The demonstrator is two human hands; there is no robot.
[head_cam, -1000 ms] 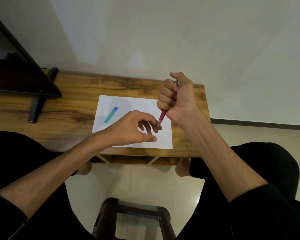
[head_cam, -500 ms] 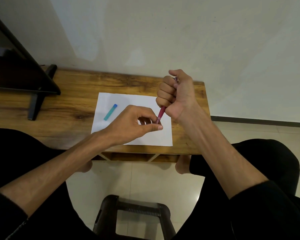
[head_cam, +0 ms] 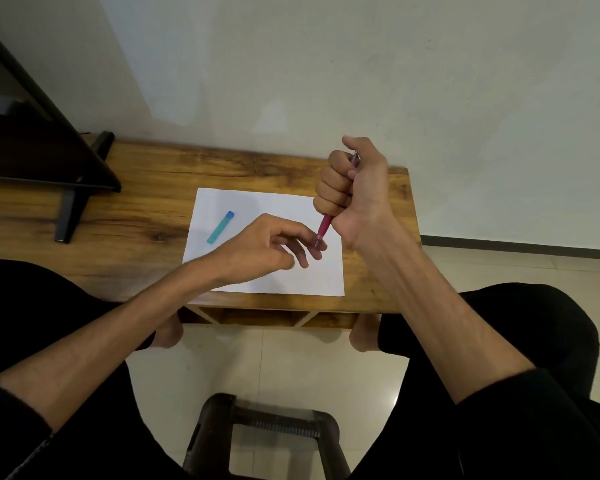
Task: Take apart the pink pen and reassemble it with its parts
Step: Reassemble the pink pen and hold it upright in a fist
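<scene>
The pink pen [head_cam: 325,227] stood steeply tilted above the white sheet of paper [head_cam: 274,275], its tip end pointing down and toward the person, its top end leaning away toward the wall. Most of its barrel was hidden inside the closed fist of the right hand [head_cam: 355,188]; only a short reddish-pink stretch showed below the fist, ending in a paler, translucent tip section. That tip section was pinched by the fingers [head_cam: 317,245] of the left hand [head_cam: 257,251]. A small bit of the pen's top end, clear with a pinkish tint, poked out above the fist beside the thumb. Whether the tip was loosened could not be told.
</scene>
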